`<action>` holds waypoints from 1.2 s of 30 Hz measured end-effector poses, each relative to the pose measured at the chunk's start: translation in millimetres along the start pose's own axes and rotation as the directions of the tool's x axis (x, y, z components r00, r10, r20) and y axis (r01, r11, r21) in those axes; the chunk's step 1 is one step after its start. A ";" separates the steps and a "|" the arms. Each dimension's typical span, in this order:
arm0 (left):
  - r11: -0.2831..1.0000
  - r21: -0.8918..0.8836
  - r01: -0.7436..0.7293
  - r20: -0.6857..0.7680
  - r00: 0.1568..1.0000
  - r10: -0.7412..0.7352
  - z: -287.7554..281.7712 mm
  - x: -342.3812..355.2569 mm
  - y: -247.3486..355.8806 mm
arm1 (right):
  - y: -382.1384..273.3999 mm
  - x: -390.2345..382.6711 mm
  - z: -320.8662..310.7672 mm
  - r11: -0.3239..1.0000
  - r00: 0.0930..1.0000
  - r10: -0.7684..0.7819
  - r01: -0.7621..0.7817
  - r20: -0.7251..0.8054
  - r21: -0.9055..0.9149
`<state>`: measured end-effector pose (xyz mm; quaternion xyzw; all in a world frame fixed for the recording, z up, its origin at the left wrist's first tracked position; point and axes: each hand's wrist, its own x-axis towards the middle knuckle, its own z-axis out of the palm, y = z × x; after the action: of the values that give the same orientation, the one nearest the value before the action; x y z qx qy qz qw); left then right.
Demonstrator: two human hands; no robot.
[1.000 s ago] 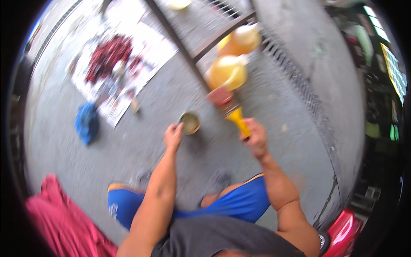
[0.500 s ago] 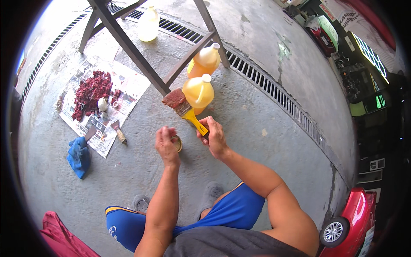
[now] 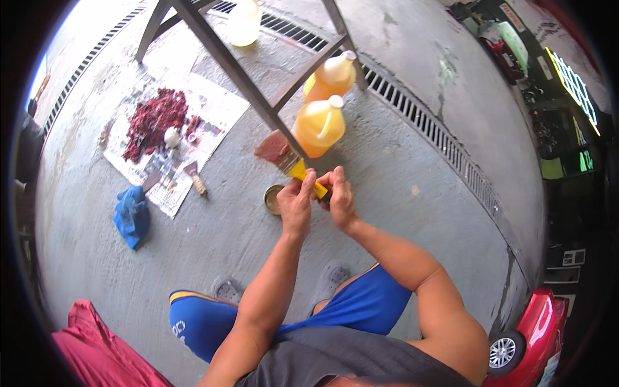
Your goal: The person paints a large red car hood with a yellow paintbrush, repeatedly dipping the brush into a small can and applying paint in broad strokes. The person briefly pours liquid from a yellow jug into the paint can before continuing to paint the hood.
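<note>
A wide paintbrush point(image 3: 297, 169) with a yellow handle and red-stained bristles points up and to the left in front of me. My right hand point(image 3: 340, 198) is closed around the dark lower end of its handle. Closed fingers of my left hand point(image 3: 296, 205) pinch the yellow part of the handle from the other side. Beside the left hand, a small round tin point(image 3: 273, 199) sits on the floor, its contents hard to make out. The brush head overlaps the foot of a dark metal stand point(image 3: 235, 74). Just beyond stands a jug of orange-yellow liquid point(image 3: 320, 128).
Another orange jug point(image 3: 332, 76) and a paler jug point(image 3: 244, 24) stand near the floor drain point(image 3: 412, 106). Newspaper point(image 3: 216, 103) at left carries red scraps point(image 3: 158, 119). Near it lie a smaller brush point(image 3: 196, 180), a scraper point(image 3: 152, 180) and a blue cloth point(image 3: 131, 216).
My left hand has moved right, from above the tin onto the brush handle, uncovering the tin. The right hand still holds the brush. The whole view has shifted slightly.
</note>
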<state>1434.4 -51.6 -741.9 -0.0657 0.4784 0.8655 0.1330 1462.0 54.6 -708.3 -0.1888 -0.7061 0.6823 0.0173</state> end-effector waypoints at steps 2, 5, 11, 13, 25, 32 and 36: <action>1.000 -0.008 0.012 -0.101 0.995 -0.013 -9.4 8.3 -1.7 | 6.9 4.8 -1.8 0.994 0.998 -0.056 0.054 -0.019 -0.097; 0.990 -0.133 -0.055 -0.215 0.976 0.025 -31.6 25.8 2.2 | 17.9 28.9 -16.5 0.924 0.974 -0.225 0.205 -0.025 -0.323; 0.963 -0.161 -0.215 -0.407 0.904 0.134 -64.1 44.5 29.2 | 15.8 123.5 -46.8 0.766 0.847 -0.446 0.195 -0.288 -0.613; 0.965 -0.111 -0.237 -0.403 0.898 0.174 -68.1 44.1 38.1 | -0.2 158.4 -46.1 0.729 0.760 -0.507 0.125 -0.408 -0.674; 0.983 0.076 -0.166 -0.263 0.948 0.180 -53.5 28.1 62.5 | -56.2 228.2 -58.6 0.195 0.944 -0.324 0.135 0.066 -0.972; 0.970 0.242 0.028 -0.128 0.992 0.003 -24.3 47.0 122.1 | -14.9 235.9 -70.6 0.047 0.769 -0.576 0.372 0.279 -0.927; 0.862 0.507 -0.009 -0.096 0.993 0.066 -42.0 44.4 161.5 | 1.7 242.9 -79.9 0.263 0.645 -0.744 0.526 0.178 -0.809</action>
<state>1344.0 -161.5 -644.2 -0.0667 0.6964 0.7071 0.1023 1259.6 201.6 -761.1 0.0474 -0.9380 0.1864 0.2885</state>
